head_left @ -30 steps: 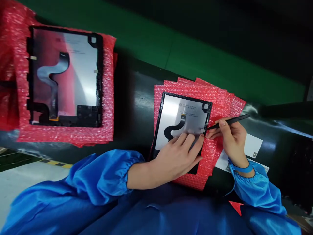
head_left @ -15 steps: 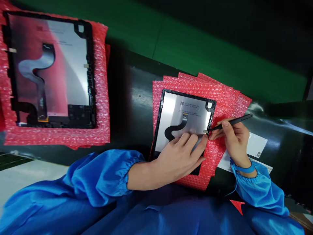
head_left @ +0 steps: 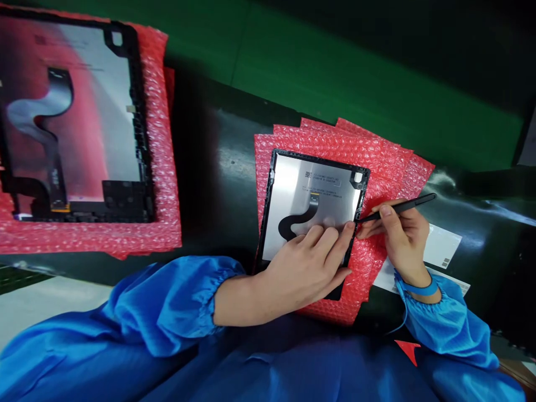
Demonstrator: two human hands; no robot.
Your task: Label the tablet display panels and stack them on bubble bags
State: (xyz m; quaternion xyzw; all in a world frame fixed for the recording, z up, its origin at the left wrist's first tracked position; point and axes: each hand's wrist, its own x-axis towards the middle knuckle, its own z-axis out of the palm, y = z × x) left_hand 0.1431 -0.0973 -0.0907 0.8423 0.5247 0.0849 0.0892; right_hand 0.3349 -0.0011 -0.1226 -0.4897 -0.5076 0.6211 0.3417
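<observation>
A tablet screen panel [head_left: 330,206] with a silvery back and black frame lies on red bubble-wrap sheets [head_left: 389,159]. A curved black ribbon cable [head_left: 288,223] runs over its back, partly under my left hand [head_left: 304,268]. That hand lies across the panel's lower part, fingers apart, with its index fingertip on the right frame edge. In my right hand [head_left: 400,231] are slim black tweezers [head_left: 412,204], pinched between thumb and fingers. Their tip meets the same frame edge, right beside my left index fingertip.
At the left, another larger-looking screen panel [head_left: 111,123] with a ribbon cable rests on red bubble wrap [head_left: 161,184]. White labelled sheets [head_left: 441,245] lie under and beyond my right wrist. A small red arrow marker [head_left: 407,350] is near the front. The dark bench has a green surface [head_left: 318,72] behind.
My left index finger has slid up the frame edge and now covers the small pale tab that showed there. The tweezers stay at that edge. The view has shifted slightly right.
</observation>
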